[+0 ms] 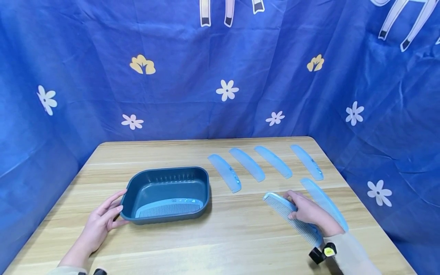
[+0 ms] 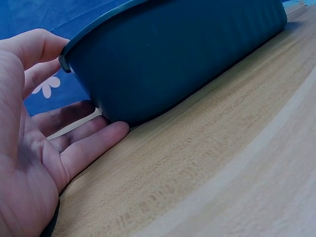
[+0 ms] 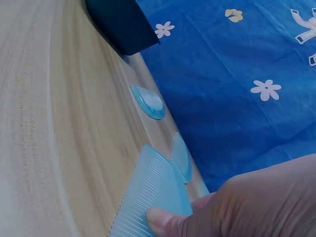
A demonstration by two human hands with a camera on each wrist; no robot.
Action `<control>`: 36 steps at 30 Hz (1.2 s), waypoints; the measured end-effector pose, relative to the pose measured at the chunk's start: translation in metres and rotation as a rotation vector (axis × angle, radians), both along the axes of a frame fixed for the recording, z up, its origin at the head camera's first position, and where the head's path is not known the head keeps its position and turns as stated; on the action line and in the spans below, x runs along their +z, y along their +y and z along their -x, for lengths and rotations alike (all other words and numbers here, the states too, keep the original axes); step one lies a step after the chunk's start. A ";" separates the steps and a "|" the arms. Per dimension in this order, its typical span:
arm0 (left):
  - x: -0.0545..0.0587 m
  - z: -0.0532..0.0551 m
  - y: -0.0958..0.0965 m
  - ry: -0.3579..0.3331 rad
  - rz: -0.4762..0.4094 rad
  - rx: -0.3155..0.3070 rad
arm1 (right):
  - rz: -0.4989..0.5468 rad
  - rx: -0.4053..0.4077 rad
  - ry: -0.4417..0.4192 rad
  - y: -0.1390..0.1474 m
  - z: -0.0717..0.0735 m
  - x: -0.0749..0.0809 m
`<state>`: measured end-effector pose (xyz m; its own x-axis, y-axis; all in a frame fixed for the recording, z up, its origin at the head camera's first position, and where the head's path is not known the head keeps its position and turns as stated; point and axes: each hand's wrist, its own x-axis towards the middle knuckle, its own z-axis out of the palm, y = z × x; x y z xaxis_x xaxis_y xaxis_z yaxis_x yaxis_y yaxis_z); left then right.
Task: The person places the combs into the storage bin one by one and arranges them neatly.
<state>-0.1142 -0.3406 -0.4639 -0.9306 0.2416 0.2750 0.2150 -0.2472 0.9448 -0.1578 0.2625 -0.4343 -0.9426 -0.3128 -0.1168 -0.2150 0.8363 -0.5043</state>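
In the head view, my left hand (image 1: 97,223) holds the left end of a dark teal plastic basin (image 1: 208,191). The left wrist view shows its upper fingers bent at the basin's rim (image 2: 98,22) and its lower fingers against the base. Inside the basin lies a blue comb (image 1: 172,208), teeth toward me. On the right, my right hand (image 1: 306,210) pinches another blue comb (image 1: 280,206) by its middle, thumb (image 3: 160,219) over the teeth. This held comb slants, its near end by the wrist. A further comb (image 1: 324,200) lies partly behind the right forearm.
Several more blue combs lie slanted across the back right of the wooden table (image 1: 213,244), among them a leftmost comb (image 1: 225,172) near the basin and a rightmost comb (image 1: 307,162). A blue patterned cloth (image 1: 178,88) hangs behind and beside the table.
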 end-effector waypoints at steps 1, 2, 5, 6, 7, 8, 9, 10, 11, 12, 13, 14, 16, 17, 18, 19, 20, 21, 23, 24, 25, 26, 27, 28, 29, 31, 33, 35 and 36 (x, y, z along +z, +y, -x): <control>0.000 0.000 0.000 0.000 -0.001 -0.001 | 0.012 -0.001 -0.007 0.001 0.000 0.000; 0.000 0.000 0.000 0.001 0.001 -0.002 | 0.027 0.001 -0.013 0.001 0.000 0.000; -0.001 0.000 0.000 0.001 0.007 -0.002 | 0.075 0.019 -0.023 0.004 0.001 0.000; -0.001 0.000 -0.001 0.001 0.009 0.001 | 0.091 0.028 -0.023 0.005 0.001 0.000; 0.000 0.000 -0.001 0.000 0.011 0.004 | 0.106 0.040 -0.023 0.006 0.001 0.000; 0.000 0.000 -0.001 0.000 0.013 0.006 | 0.123 0.047 -0.026 0.007 0.001 0.000; 0.000 0.000 -0.001 -0.001 0.015 0.008 | 0.138 0.057 -0.027 0.008 0.001 0.000; 0.000 0.001 -0.001 -0.001 0.017 0.011 | 0.153 0.064 -0.031 0.008 0.001 0.000; 0.000 0.001 -0.001 -0.002 0.019 0.014 | 0.167 0.071 -0.034 0.009 0.001 0.001; 0.000 0.001 -0.001 -0.003 0.022 0.017 | 0.182 0.081 -0.037 0.009 0.001 0.001; 0.000 0.001 -0.001 -0.004 0.024 0.018 | 0.191 0.090 -0.037 0.010 0.001 0.002; 0.001 0.001 -0.001 -0.005 0.026 0.020 | 0.201 0.095 -0.039 0.010 0.002 0.002; 0.001 0.001 -0.001 -0.008 0.029 0.024 | 0.212 0.108 -0.033 0.011 0.002 0.003; 0.001 0.001 -0.001 -0.009 0.029 0.026 | 0.216 0.112 -0.029 0.011 0.003 0.003; 0.001 0.001 -0.001 -0.009 0.029 0.025 | 0.221 0.116 -0.025 0.011 0.003 0.003; 0.001 0.001 -0.001 -0.010 0.029 0.025 | 0.225 0.118 -0.022 0.011 0.003 0.003; 0.001 0.000 -0.001 -0.011 0.028 0.025 | 0.235 0.119 -0.023 0.011 0.003 0.003; 0.001 0.000 -0.001 -0.012 0.028 0.025 | 0.244 0.120 -0.023 0.011 0.003 0.003; 0.001 0.000 -0.001 -0.012 0.026 0.024 | 0.263 0.115 -0.027 0.010 0.004 0.003; 0.001 0.000 -0.001 -0.012 0.026 0.023 | 0.274 0.110 -0.030 0.009 0.004 0.002; 0.001 0.000 -0.001 -0.012 0.025 0.024 | 0.283 0.105 -0.033 0.009 0.004 0.002; 0.001 0.000 -0.001 -0.012 0.025 0.024 | 0.292 0.099 -0.036 0.008 0.005 0.002; 0.001 0.000 -0.001 -0.011 0.024 0.022 | 0.300 0.093 -0.036 0.007 0.005 0.002; 0.001 0.000 -0.001 -0.010 0.022 0.021 | 0.306 0.085 -0.037 0.007 0.005 0.002; 0.001 0.000 -0.001 -0.010 0.020 0.019 | 0.312 0.080 -0.037 0.006 0.006 0.003; 0.000 0.000 -0.001 -0.010 0.017 0.017 | 0.320 0.074 -0.033 0.005 0.006 0.003; 0.000 0.000 -0.001 -0.010 0.014 0.015 | 0.327 0.068 -0.028 0.003 0.007 0.004; 0.000 -0.001 -0.001 -0.010 0.014 0.015 | 0.330 0.066 -0.022 0.002 0.008 0.005; 0.000 -0.001 -0.001 -0.010 0.014 0.014 | 0.330 0.064 -0.019 0.001 0.008 0.005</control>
<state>-0.1135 -0.3418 -0.4642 -0.9367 0.2320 0.2622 0.2088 -0.2309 0.9503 -0.1658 0.2637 -0.4289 -0.9186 -0.3949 -0.0171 -0.2492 0.6122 -0.7504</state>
